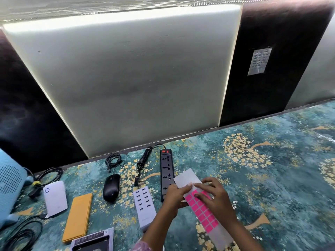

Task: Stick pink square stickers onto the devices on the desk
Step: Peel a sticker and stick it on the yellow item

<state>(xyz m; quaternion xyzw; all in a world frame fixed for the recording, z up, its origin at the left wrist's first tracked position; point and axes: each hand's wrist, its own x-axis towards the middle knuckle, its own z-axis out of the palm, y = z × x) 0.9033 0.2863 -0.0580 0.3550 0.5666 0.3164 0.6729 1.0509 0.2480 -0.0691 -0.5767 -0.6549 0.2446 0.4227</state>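
Note:
A long white backing sheet (186, 176) with several pink square stickers (204, 212) is held above the desk at lower centre. My left hand (174, 196) grips its left edge. My right hand (213, 196) rests on the sheet with fingertips on a pink sticker near the top of the pink block. Devices lie to the left: a black power strip (166, 171), a grey multi-port USB charger (143, 205), a black mouse (111, 187), an orange flat case (78, 216) and a white power bank (55, 198). No pink sticker shows on any device.
A patterned teal cloth (253, 169) covers the desk. A light blue speaker-like box (10, 182) stands at far left with black cables (49, 175) beside it. A silver framed device (92, 241) lies at the bottom edge. A pale wall panel (126, 78) rises behind.

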